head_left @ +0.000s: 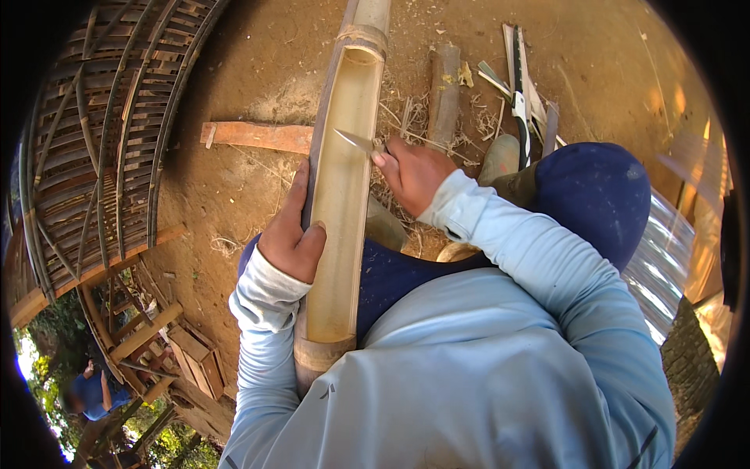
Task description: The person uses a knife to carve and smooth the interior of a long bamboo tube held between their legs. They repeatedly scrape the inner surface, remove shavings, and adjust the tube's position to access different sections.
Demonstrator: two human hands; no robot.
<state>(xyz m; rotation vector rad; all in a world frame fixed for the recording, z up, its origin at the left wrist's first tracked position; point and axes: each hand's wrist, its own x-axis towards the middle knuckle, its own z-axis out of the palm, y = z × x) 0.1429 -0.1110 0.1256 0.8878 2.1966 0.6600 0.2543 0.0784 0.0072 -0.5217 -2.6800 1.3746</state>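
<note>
A long bamboo pole split open lengthwise [341, 195] runs away from my lap, its pale hollow facing up, with nodes at both ends of the opened stretch. My left hand [292, 234] grips its left edge, thumb over the rim and fingers along the outer side. In my right hand [416, 173] is a small knife [355, 140], the fingers wrapped round its handle. The blade points left over the bamboo's hollow; whether it touches the inner wall I cannot tell. Most of the knife's handle is hidden in my fist.
On the dirt floor lie a flat reddish board [258, 137], a short round log [444, 92] and scattered shavings. Beyond my right knee [598, 199] are thin strips and a black-and-white long tool [521, 105]. A slatted bamboo frame [117, 133] stands left; a person in blue [98, 395] is farther off.
</note>
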